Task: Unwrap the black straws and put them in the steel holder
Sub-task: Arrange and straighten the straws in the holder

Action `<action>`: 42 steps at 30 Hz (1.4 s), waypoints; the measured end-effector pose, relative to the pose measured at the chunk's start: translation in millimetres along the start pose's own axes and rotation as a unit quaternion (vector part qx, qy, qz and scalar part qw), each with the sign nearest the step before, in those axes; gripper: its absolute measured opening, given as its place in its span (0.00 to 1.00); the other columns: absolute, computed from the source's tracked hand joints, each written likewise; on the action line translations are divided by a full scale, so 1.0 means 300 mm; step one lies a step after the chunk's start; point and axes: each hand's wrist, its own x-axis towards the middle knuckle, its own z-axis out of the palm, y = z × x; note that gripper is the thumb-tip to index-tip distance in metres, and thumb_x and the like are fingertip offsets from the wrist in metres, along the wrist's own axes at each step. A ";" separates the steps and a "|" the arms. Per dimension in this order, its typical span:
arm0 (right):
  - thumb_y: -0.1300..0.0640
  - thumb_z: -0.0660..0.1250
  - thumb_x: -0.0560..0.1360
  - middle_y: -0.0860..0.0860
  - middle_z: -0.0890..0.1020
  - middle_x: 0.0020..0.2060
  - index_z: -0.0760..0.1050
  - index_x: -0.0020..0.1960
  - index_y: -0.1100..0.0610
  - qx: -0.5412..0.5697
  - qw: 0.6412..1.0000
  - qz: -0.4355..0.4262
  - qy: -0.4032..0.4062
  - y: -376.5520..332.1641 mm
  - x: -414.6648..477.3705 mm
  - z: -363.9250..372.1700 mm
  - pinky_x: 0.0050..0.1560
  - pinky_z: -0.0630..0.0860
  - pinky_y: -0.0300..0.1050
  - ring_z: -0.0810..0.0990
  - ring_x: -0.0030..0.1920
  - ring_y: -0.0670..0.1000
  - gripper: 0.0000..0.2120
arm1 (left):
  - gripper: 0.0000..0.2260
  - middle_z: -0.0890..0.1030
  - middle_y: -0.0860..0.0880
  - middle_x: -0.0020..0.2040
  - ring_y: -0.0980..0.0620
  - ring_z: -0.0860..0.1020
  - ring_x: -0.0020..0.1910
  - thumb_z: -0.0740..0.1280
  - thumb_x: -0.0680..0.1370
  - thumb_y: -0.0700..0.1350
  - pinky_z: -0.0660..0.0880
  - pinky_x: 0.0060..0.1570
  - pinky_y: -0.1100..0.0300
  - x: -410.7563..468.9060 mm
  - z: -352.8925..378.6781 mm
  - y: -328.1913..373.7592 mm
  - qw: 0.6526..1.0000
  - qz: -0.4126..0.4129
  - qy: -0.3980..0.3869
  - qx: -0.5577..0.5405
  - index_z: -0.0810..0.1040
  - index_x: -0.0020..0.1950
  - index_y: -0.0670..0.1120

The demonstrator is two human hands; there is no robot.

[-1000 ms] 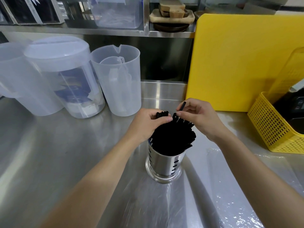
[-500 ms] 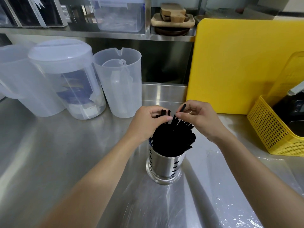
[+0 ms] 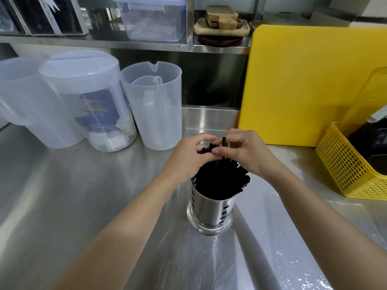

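Black straws (image 3: 219,178) packed upright in steel holder (image 3: 211,210), mid-tabletop (image 3: 83,195). Best way: steady the bundle, settle loose ends gently so none spill. Left hand (image 3: 188,156) curled around the straw tops, fingers touching them. Right hand (image 3: 246,152) pinching one straw (image 3: 224,141) that sticks up, probably; view is partly hidden

1. Black straws (image 3: 222,181): top ends hidden under left hand (image 3: 188,158) and right hand (image 3: 249,153).
2. Yellow basket (image 3: 343,164): cut by right edge.
3. Far-left pitcher (image 3: 18,97): cut by left edge.
4. Lidded jar (image 3: 88,101) contents: unreadable.
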 end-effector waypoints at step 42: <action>0.51 0.60 0.75 0.48 0.71 0.27 0.73 0.40 0.58 0.019 0.953 -0.182 0.241 -0.165 -0.066 -0.139 0.31 0.65 0.43 0.68 0.29 0.49 0.12 | 0.09 0.79 0.54 0.28 0.56 0.73 0.26 0.64 0.77 0.47 0.70 0.24 0.68 0.011 -0.061 0.162 0.974 -0.127 0.152 -0.110 0.77 0.38 0.47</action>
